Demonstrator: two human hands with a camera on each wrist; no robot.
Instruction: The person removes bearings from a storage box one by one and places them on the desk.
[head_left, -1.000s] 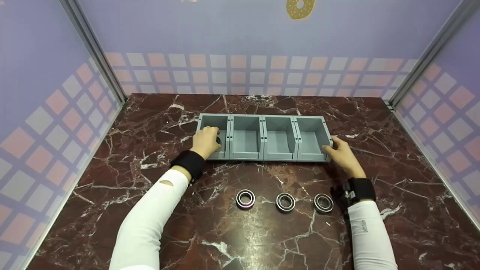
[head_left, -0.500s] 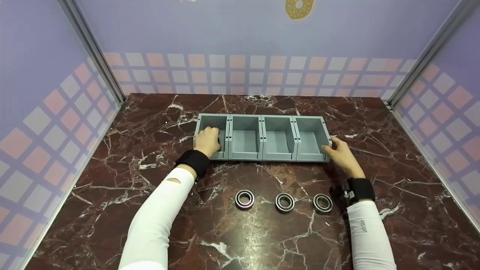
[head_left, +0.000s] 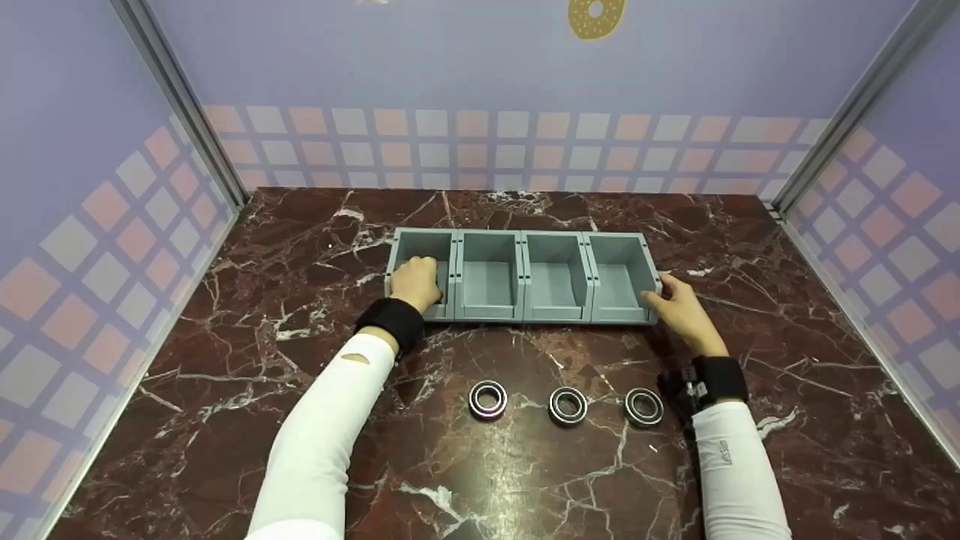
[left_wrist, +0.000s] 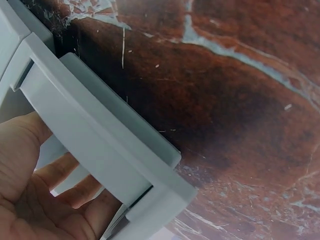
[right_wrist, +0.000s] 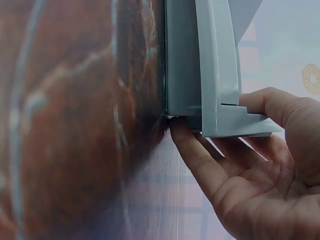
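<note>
A row of joined grey storage bins (head_left: 489, 313) stands on the marble-patterned table. My left hand (head_left: 416, 283) reaches into the leftmost bin, as the head view shows. In the left wrist view its curled fingers (left_wrist: 57, 170) lie behind the bin's front lip (left_wrist: 85, 140), which covers the fingertips; whether a bearing is between them is hidden. At the row's right end my right hand (head_left: 681, 307) grips the side wall of the last bin, thumb inside and fingers outside. Three metal ball bearings lie in front: a left one (head_left: 488, 400), a middle one (head_left: 568, 406), a right one (head_left: 643, 407).
Patterned wall panels (head_left: 480, 150) enclose the table (head_left: 300, 420) at the back and both sides. Metal posts (head_left: 184, 105) stand at the back corners. The bearings lie between the bin row and the table's near side.
A dark ring-shaped edge, seen at my left fingers a second ago, is now out of sight. My left hand has settled slightly lower in the leftmost bin. The right hand keeps its grip.
</note>
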